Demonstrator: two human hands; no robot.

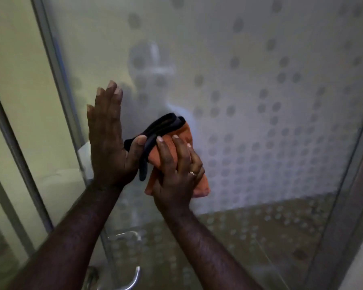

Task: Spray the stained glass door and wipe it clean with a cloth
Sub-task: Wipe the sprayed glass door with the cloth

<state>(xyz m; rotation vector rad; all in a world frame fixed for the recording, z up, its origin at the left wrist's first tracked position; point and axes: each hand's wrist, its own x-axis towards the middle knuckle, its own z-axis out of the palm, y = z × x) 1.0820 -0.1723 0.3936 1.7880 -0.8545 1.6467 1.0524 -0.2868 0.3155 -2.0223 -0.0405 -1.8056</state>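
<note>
A frosted glass door (pixel 260 80) with a pattern of grey dots fills most of the view. My right hand (pixel 176 170) presses a folded orange cloth with a black edge (pixel 184 130) against the glass near the middle. My left hand (pixel 107 139) lies flat on the glass just left of the cloth, fingers straight and pointing up, its thumb touching the cloth's black edge. No spray bottle is in view.
A metal door frame (pixel 57 80) runs down the left of the glass, with a pale wall beyond it. A curved chrome handle (pixel 134 277) sits low on the door. Another frame edge (pixel 344 195) slants down the right side.
</note>
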